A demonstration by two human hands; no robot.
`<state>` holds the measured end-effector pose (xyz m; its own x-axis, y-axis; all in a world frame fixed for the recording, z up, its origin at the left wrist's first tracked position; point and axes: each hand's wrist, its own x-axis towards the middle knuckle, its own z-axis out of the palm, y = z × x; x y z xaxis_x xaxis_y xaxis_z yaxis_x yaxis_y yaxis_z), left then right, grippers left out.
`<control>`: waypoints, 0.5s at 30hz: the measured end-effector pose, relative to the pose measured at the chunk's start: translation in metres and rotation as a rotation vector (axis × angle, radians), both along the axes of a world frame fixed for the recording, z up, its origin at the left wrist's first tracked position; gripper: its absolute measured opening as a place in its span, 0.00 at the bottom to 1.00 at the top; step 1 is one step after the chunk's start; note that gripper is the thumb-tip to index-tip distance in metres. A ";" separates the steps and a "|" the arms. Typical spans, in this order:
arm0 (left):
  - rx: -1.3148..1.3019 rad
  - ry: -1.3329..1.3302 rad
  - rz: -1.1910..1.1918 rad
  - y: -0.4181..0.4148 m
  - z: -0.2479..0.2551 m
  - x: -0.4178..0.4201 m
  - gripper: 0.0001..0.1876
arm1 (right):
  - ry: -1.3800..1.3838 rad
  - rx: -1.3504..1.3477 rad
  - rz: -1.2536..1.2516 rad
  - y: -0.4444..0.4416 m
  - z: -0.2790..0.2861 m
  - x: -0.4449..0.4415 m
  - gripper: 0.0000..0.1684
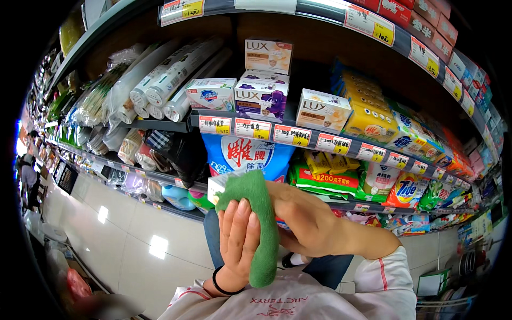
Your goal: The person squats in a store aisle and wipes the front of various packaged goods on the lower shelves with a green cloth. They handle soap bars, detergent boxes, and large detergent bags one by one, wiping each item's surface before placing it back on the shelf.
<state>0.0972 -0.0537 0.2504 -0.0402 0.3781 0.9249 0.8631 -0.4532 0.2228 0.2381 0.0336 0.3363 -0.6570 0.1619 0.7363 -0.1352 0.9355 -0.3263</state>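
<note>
A green cloth [266,232] is draped over a small white soap box [216,190], whose left end shows past it. My left hand [240,236] presses the cloth against the box with its fingers close together. On the far side, my right hand [304,216] reaches in behind the cloth; its fingertips are hidden, and it seems to hold the box. Beyond my hands, a Safeguard soap box [212,94], a purple LUX box [261,98] and a cream LUX box [324,110] stand on the shelf, with another LUX box [268,56] stacked on top.
Price tags line the shelf edge [312,138]. Yellow soap packs [372,116] stand to the right and wrapped cup sleeves [172,76] lie to the left. Below are a blue detergent bag [248,156] and a Tide bag [409,190]. An upper shelf edge [320,18] curves overhead.
</note>
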 end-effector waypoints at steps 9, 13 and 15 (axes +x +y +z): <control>-0.272 -0.564 -0.235 0.003 -0.032 -0.019 0.26 | -0.021 0.096 -0.035 0.004 0.003 0.027 0.30; -0.563 -1.584 -0.406 0.018 -0.090 -0.039 0.20 | -0.011 0.517 -0.400 0.038 0.048 0.059 0.30; -0.557 -1.881 -0.523 0.023 -0.122 -0.052 0.20 | 0.095 0.703 -0.634 0.057 0.075 0.074 0.33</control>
<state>0.0449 -0.0308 0.1281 -0.4339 0.8415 -0.3219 -0.7222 -0.1113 0.6827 0.3125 0.0906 0.4117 -0.5314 -0.0325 0.8465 0.4679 0.8217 0.3254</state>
